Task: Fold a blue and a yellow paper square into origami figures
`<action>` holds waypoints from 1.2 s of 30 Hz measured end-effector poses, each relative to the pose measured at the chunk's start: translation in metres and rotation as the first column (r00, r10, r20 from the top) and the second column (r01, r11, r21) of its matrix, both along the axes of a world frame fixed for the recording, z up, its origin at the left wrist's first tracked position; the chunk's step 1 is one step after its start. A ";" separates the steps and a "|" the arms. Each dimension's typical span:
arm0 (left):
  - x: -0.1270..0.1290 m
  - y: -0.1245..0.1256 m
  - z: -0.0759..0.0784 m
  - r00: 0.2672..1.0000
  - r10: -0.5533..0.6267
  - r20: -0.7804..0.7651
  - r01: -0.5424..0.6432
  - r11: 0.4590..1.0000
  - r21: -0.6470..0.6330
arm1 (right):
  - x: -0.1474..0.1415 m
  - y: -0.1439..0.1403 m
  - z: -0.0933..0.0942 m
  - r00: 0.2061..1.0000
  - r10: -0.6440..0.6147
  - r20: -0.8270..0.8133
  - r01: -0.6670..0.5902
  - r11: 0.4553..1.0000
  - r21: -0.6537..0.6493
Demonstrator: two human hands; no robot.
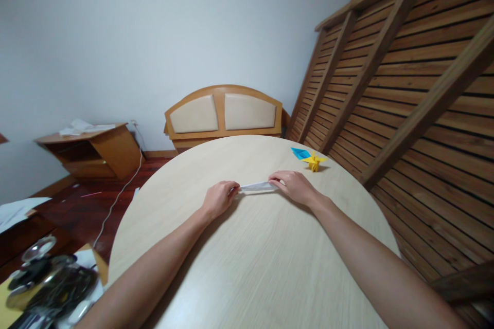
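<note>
A narrow folded piece of white paper (257, 186) lies stretched between my two hands on a round light-wood table (254, 262). My left hand (219, 198) pinches its left end with closed fingers. Its right end is pressed and held by my right hand (294, 186). The paper sits low against the tabletop; its exact fold is hard to make out.
A yellow origami figure (314, 161) and a folded blue paper (300, 153) rest at the table's far right. A slatted wooden frame (405, 77) leans at the right. A headboard (224, 112) and a low cabinet (92, 149) stand by the wall. Dark clutter (46, 282) sits lower left.
</note>
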State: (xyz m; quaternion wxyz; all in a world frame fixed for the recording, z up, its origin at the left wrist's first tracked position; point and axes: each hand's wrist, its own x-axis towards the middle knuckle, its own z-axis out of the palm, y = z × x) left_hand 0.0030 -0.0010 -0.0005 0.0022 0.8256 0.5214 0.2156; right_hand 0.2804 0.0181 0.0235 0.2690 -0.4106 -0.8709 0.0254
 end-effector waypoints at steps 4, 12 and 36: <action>0.000 -0.002 0.000 1.000 -0.005 0.000 0.005 1.000 0.013 | 0.000 -0.001 0.001 1.000 -0.008 -0.016 0.008 1.000 0.009; 0.008 -0.010 0.002 0.990 -0.116 -0.085 0.125 0.987 0.105 | -0.012 -0.007 0.000 0.997 0.075 0.023 -0.077 0.992 0.104; 0.030 -0.020 0.005 0.958 -0.223 -0.180 0.248 0.960 0.129 | -0.044 -0.020 0.003 0.967 0.169 0.189 -0.187 0.979 0.082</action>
